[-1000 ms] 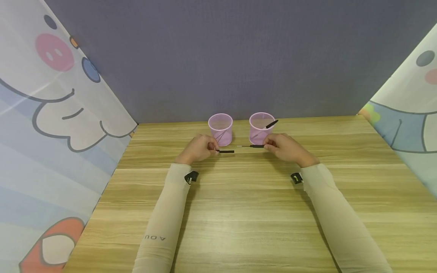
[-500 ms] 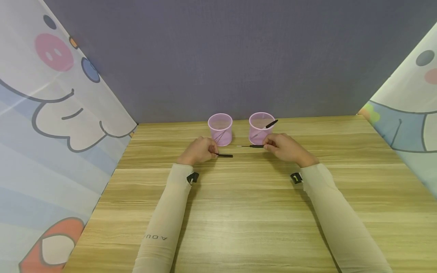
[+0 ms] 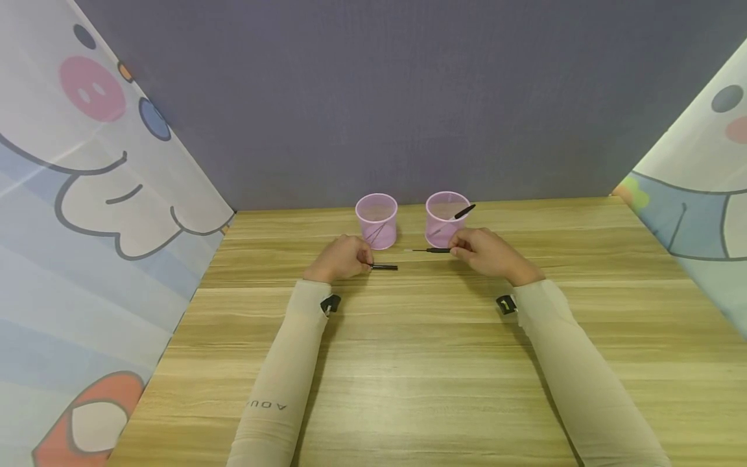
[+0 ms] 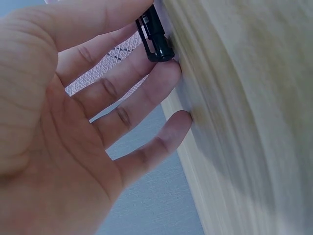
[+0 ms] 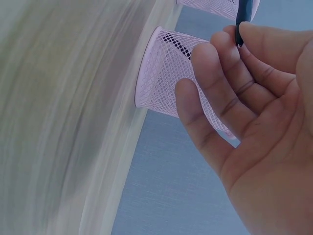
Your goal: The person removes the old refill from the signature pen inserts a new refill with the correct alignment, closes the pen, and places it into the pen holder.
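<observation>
My left hand point(image 3: 345, 258) pinches a black pen cap point(image 3: 385, 267) between thumb and fingers, low over the table. In the left wrist view the cap's clip point(image 4: 143, 36) shows, and the other fingers point(image 4: 176, 125) are spread, their tips at the tabletop. My right hand point(image 3: 483, 251) pinches a slim pen point(image 3: 439, 250) by its black part. Its thin end points left, toward my left hand. In the right wrist view a fine point shows on the pen point(image 5: 240, 29), with the thumb covering part of it. Cap and pen are apart.
Two pink mesh cups stand side by side at the back, a left cup point(image 3: 376, 209) and a right cup point(image 3: 447, 198). Thin dark lines show through the left one. A black-capped pen point(image 3: 465, 211) leans in the right one. A grey wall point(image 3: 373, 97) rises behind the wooden table point(image 3: 420, 363).
My left hand has lowered slightly toward the front of the table, bringing the cap a little nearer to me. The right hand and its pen have stayed almost still.
</observation>
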Motion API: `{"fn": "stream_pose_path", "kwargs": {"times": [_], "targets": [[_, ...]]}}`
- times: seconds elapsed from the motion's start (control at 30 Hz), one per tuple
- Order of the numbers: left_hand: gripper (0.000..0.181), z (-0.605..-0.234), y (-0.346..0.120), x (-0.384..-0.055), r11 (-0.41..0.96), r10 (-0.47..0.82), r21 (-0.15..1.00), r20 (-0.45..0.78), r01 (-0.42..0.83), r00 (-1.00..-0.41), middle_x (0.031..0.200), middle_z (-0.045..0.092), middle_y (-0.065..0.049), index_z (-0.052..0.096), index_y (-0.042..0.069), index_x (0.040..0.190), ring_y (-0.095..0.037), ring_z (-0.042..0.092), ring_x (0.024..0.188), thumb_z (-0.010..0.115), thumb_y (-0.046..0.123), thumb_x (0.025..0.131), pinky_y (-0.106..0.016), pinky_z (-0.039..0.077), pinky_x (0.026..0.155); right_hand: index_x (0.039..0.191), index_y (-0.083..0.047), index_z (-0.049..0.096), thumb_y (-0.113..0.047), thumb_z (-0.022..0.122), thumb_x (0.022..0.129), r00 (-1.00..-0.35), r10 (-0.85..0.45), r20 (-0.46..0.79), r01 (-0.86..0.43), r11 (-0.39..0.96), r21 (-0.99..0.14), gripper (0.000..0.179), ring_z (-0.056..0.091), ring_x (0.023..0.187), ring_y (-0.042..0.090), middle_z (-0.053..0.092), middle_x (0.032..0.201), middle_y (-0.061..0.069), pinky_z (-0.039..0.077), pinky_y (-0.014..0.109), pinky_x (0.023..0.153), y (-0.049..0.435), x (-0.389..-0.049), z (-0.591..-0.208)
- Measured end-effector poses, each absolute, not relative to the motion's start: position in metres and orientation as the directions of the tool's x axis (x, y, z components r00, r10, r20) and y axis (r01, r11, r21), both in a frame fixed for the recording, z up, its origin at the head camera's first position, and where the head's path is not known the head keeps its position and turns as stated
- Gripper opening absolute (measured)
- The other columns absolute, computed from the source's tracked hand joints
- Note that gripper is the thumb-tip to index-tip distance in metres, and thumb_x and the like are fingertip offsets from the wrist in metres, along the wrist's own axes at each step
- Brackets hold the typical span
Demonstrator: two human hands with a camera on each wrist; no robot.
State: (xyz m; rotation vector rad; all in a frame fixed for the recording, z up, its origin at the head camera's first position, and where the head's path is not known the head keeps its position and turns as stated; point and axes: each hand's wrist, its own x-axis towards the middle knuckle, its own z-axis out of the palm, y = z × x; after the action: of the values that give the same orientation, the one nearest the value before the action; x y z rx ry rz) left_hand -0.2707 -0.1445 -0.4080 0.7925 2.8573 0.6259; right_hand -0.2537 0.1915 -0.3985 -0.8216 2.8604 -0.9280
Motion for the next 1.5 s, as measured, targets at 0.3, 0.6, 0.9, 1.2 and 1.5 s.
{"fn": "stream_pose_path", "kwargs": {"times": [0.3, 0.6, 0.9, 1.2, 1.5], "targets": [[0.008, -0.4082, -0.1428, -0.2706, 0.791, 0.502, 0.407, -0.007, 0.456, -0.865, 0.087, 0.074, 0.002, 0.075, 0.016, 0.083, -0.015, 0.065, 0.085, 0.082, 0.011, 0.081, -0.037, 0.052, 0.087, 0.098, -0.005, 0.069, -0.006, 0.064, 0.099, -0.861, -0.491, 0.135, -0.478, 0.689, -0.545, 0.005, 0.056, 0.075, 0.016, 0.066, 0.082, 0.004, 0.047, 0.034, 0.072, 0.1916, -0.2538, -0.3992], [0.008, -0.4057, -0.1429, -0.2690, 0.789, 0.511, 0.403, -0.010, 0.464, -0.860, 0.086, 0.074, 0.002, 0.076, 0.015, 0.082, -0.016, 0.066, 0.084, 0.083, 0.012, 0.079, -0.036, 0.052, 0.084, 0.097, -0.006, 0.068, -0.007, 0.064, 0.099, -0.858, -0.492, 0.145, -0.485, 0.686, -0.543, 0.005, 0.056, 0.075, 0.015, 0.066, 0.082, 0.004, 0.047, 0.033, 0.071, 0.1911, -0.2543, -0.4009], [0.009, -0.4057, -0.1419, -0.2700, 0.794, 0.510, 0.406, -0.041, 0.452, -0.859, 0.086, 0.074, 0.003, 0.077, 0.016, 0.082, -0.015, 0.067, 0.085, 0.084, 0.011, 0.078, -0.035, 0.053, 0.086, 0.097, -0.005, 0.068, -0.006, 0.064, 0.098, -0.856, -0.497, 0.144, -0.488, 0.685, -0.540, 0.005, 0.056, 0.075, 0.015, 0.066, 0.081, 0.004, 0.047, 0.034, 0.071, 0.1911, -0.2540, -0.4008], [0.010, -0.4049, -0.1416, -0.2701, 0.788, 0.521, 0.412, -0.051, 0.457, -0.852, 0.083, 0.075, 0.003, 0.077, 0.015, 0.082, -0.014, 0.067, 0.082, 0.084, 0.010, 0.076, -0.035, 0.054, 0.086, 0.097, -0.004, 0.069, -0.005, 0.065, 0.097, -0.855, -0.496, 0.155, -0.494, 0.684, -0.536, 0.004, 0.057, 0.075, 0.016, 0.066, 0.081, 0.004, 0.048, 0.035, 0.073, 0.1904, -0.2541, -0.4009], [0.013, -0.4037, -0.1421, -0.2689, 0.786, 0.521, 0.429, -0.073, 0.445, -0.851, 0.083, 0.074, 0.004, 0.076, 0.016, 0.082, -0.014, 0.067, 0.083, 0.086, 0.012, 0.074, -0.034, 0.053, 0.086, 0.098, -0.005, 0.069, -0.006, 0.064, 0.098, -0.853, -0.500, 0.149, -0.494, 0.683, -0.538, 0.005, 0.056, 0.076, 0.015, 0.066, 0.082, 0.004, 0.048, 0.034, 0.072, 0.1906, -0.2548, -0.4017]]}}
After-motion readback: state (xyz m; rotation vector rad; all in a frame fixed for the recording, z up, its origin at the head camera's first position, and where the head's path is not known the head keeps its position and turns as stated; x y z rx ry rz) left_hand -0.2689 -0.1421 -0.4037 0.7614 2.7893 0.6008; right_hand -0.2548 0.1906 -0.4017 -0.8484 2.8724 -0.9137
